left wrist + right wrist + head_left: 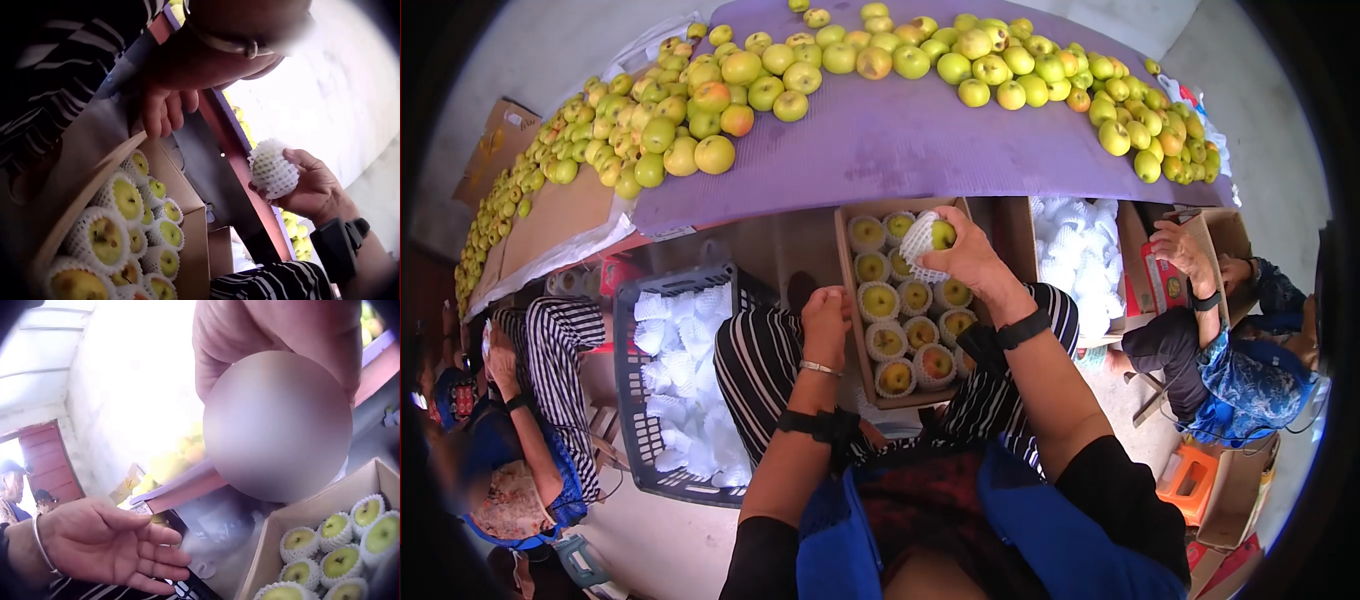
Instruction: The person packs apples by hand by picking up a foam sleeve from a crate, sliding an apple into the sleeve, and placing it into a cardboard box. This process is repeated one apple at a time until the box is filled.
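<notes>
At the left, a black plastic basket-like crate holds loose white foam-net sleeves; light and heaped, they could spill if a knee knocks it. Next, the left hand is free, its relaxed fingers apart and gripping nothing, near the box's wall; it lends the fruit no second support. In the middle stands an open brown cardboard box of green-yellow apples in white foam nets; a careless drop onto these could bruise two at once, since their tops sit bare. To their right, the right hand clamps thumb and fingers round a round green apple half-sheathed in white foam net, raised apart from the box. One end is uncovered, so the net might slide off, or the smooth skin slip, if that single grip loosens
</notes>
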Motion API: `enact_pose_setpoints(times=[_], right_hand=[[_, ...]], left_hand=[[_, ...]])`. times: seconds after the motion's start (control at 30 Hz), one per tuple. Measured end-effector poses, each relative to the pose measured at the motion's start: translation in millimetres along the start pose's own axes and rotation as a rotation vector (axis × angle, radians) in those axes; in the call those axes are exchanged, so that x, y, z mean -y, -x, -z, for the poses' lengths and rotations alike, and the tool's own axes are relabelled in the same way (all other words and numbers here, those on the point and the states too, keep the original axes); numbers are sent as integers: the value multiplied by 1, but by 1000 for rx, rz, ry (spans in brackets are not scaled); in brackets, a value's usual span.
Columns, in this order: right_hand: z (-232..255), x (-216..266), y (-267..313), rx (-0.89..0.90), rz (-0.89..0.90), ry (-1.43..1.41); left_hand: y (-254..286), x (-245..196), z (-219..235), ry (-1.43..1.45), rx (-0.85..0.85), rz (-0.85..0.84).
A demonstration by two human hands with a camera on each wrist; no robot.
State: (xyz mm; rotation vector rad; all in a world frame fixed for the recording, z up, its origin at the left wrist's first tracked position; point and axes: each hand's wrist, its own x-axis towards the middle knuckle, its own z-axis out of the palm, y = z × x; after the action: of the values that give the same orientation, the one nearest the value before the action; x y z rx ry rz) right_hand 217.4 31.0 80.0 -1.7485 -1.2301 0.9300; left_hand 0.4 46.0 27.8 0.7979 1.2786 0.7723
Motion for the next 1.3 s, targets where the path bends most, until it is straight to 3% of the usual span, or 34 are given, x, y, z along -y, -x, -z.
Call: enact_pose_setpoints(times=[0.07, 0.1, 0.17, 0.2, 0.27, 0.37, 0.47, 0.6, 0.67, 0.8, 0.87, 0.97, 1.1, 1.17, 1.3], right_hand=[[-3, -11, -12, 26, -6, -25], [-10, -25, -21, 13, -45, -2], [-21, -35, -32, 10, -84, 22], [-28, -35, -35, 5, -136, 73], [-43, -39, -42, 4, -182, 126], [-61, -50, -53, -48, -232, 234], [-80, -66, -64, -89, -189, 232], [-107, -92, -77, -130, -112, 336], [-113, -91, -78, -124, -48, 275], [-126, -114, -80, -116, 105, 344], [-129, -117, -80, 44, 132, 425], [-138, -123, -77, 97, 172, 451], [-136, -117, -73, 139, 171, 307], [-134, -122, -74, 63, -82, -53], [-126, -127, -78, 228, -182, 106]], left_hand=[[-13, 6, -2, -419, 108, -163], [-13, 5, -6, -413, 103, -161], [-8, 5, -24, -1145, 307, -570], [-14, 16, -31, -1143, 300, -565], [-28, 47, -42, -1289, 446, -614], [-29, 60, -53, -1422, 483, -716], [-35, 67, -60, -1324, 483, -754], [-41, 67, -59, -1283, 480, -660], [-47, 76, -56, -1619, 598, -518], [-46, 87, -53, -1622, 578, -481], [-43, 86, -51, -1661, 558, -506], [-43, 95, -50, -1779, 544, -517], [-40, 90, -49, -1747, 563, -510], [-43, 95, -48, -1604, 506, -582], [-42, 94, -49, -1644, 515, -566]])
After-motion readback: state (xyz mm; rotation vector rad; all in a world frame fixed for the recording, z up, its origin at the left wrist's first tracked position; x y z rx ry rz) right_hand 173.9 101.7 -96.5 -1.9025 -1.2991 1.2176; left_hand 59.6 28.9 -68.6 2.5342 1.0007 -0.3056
